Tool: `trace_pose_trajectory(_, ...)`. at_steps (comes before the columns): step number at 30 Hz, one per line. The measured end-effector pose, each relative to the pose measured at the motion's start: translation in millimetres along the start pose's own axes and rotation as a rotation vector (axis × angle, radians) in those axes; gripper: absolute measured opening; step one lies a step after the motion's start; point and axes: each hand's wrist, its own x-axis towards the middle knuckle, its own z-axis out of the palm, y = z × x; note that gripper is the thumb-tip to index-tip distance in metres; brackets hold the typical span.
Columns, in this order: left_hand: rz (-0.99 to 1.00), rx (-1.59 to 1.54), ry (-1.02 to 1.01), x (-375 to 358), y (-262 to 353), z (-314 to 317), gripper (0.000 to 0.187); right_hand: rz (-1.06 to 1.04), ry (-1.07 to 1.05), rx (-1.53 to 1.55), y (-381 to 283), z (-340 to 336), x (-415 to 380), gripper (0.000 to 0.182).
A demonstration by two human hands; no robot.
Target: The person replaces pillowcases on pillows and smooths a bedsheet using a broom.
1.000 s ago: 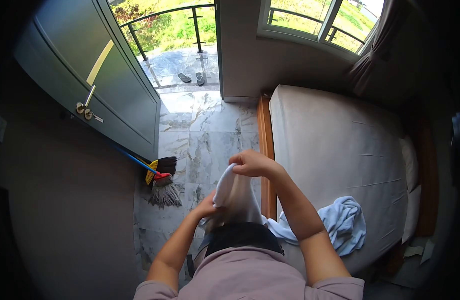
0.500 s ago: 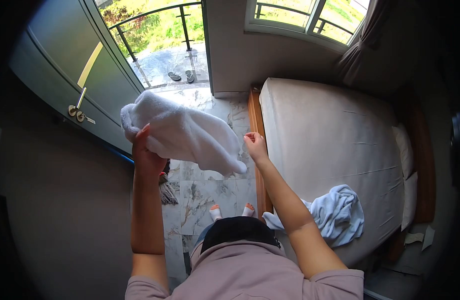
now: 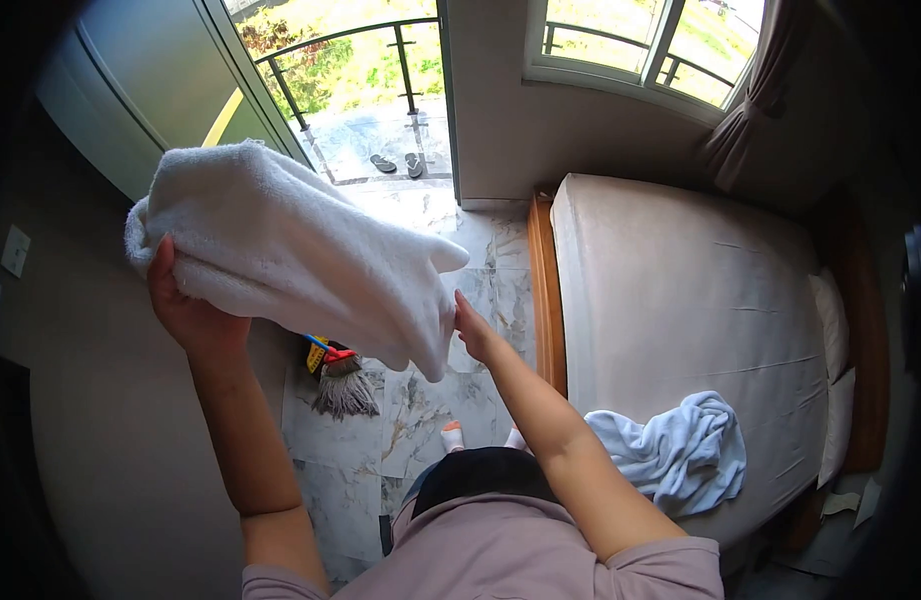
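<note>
A white towel hangs in the air in front of me, bunched and draped toward the right. My left hand is closed around its left edge, the thumb lying over the folded cloth. My right hand is right at the towel's loose right end, thumb raised and apart from the fingers, the fingertips partly hidden by the cloth. A crumpled light blue towel lies on the near edge of the bed, just beyond my right forearm.
On the right stands a bed with a wooden frame and a pale sheet. A grey mop and a red-headed broom are on the marble floor by the left wall. The door stands ajar onto a balcony with sandals.
The white towel and my left hand have moved left and closer, the cloth spreading wider. My right hand has shifted left and down to the towel's end, its pinched fingers loosening.
</note>
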Motion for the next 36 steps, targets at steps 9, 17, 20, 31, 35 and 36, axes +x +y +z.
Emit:
trace_pose_trajectory(9,-0.015,0.193,0.226,-23,62,-105,0.05,-0.473,-0.687,0.392,-150,-18,-74,0.058)
trace_pose_trajectory(17,-0.528,0.625,0.432,-37,37,-211,0.056,-0.155,-0.232,0.21,-101,-35,-88,0.04)
trace_pose_trajectory(20,-0.622,0.622,0.446,-29,22,-242,0.048,-0.408,-0.166,0.189,-144,-41,-125,0.041)
trace_pose_trajectory(31,-0.744,1.652,-0.047,35,-129,-251,0.073,-0.539,0.353,-0.17,-205,-90,-233,0.046)
trace_pose_trajectory(35,-1.18,1.746,-0.415,43,-196,-268,0.046,-0.667,0.229,-0.129,-185,-129,-280,0.05)
trace_pose_trajectory(36,-1.379,1.51,-0.213,43,-207,-250,0.039,-0.775,0.196,-0.007,-176,-141,-290,0.048)
